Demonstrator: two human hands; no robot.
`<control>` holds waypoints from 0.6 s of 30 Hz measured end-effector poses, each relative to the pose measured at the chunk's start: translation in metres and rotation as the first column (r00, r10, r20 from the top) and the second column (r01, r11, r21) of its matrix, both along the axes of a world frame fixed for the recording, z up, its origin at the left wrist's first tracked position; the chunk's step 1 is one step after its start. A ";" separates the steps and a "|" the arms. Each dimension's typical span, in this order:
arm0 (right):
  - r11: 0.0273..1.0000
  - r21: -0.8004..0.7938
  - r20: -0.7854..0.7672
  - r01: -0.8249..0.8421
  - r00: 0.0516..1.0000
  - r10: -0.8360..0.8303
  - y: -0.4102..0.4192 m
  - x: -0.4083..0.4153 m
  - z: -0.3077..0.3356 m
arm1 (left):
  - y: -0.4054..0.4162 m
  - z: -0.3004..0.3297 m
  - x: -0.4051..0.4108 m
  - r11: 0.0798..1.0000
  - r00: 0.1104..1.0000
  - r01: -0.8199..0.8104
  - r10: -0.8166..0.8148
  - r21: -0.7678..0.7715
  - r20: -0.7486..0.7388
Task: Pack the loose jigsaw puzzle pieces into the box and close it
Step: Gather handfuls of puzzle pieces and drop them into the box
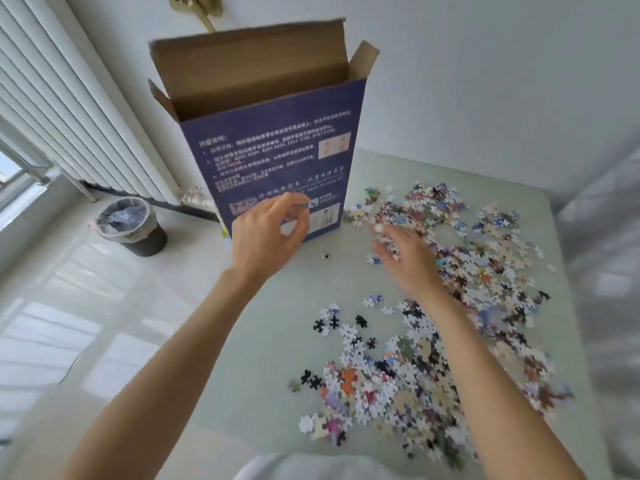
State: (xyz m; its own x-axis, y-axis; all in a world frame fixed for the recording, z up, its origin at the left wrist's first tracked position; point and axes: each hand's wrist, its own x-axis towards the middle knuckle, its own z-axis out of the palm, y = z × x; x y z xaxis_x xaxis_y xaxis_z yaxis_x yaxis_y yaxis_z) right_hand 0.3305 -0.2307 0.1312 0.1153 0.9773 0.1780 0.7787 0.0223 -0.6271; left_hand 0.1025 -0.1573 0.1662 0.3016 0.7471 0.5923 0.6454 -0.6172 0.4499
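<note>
We see a tall purple box [277,161] standing upright at the far left corner of the pale green table [263,341], its brown top flaps raised and its mouth open. Loose puzzle pieces [467,289] lie scattered over the right half of the table, from the far edge beside the box down to the near edge, with a few strays toward the middle.

Our left hand [266,233] hovers in front of the box's lower face, fingers loosely curled toward the thumb; we cannot tell whether it holds anything. Our right hand [405,258] reaches over the far part of the heap, blurred, with some pieces against its fingers; its grip cannot be made out.

On the floor to the left stand a lined waste bin [130,225] and a white radiator [69,116].
</note>
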 end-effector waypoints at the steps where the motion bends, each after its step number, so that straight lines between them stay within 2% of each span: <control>1: 0.995 -0.095 0.010 0.017 1.000 -0.016 -0.020 0.004 -0.020 | -0.010 -0.020 0.002 0.996 1.000 0.003 -0.004 -0.093 -0.013; 4: 0.941 -0.332 0.045 0.064 0.998 -0.052 -0.088 0.009 -0.077 | -0.048 -0.090 0.005 0.909 0.990 0.051 -0.099 -0.414 -0.096; 7: 0.916 -0.381 0.140 0.127 0.987 -0.079 -0.146 0.011 -0.116 | -0.085 -0.148 -0.001 0.784 0.922 0.080 -0.293 -0.615 -0.254; 11: 0.836 -0.463 0.315 0.294 0.936 -0.155 -0.209 0.004 -0.152 | -0.126 -0.193 -0.019 0.707 0.730 0.099 -0.530 -0.701 -0.431; 14: 0.760 -0.521 0.359 0.389 0.907 -0.219 -0.244 -0.008 -0.163 | -0.150 -0.210 -0.032 0.738 0.552 0.159 -0.617 -0.656 -0.560; 16: 0.731 -0.543 0.362 0.413 0.901 -0.240 -0.261 -0.019 -0.170 | -0.166 -0.220 -0.036 0.745 0.498 0.215 -0.640 -0.632 -0.585; 18: 0.713 -0.563 0.363 0.417 0.900 -0.240 -0.269 -0.032 -0.179 | -0.180 -0.230 -0.034 0.763 0.499 0.245 -0.628 -0.598 -0.597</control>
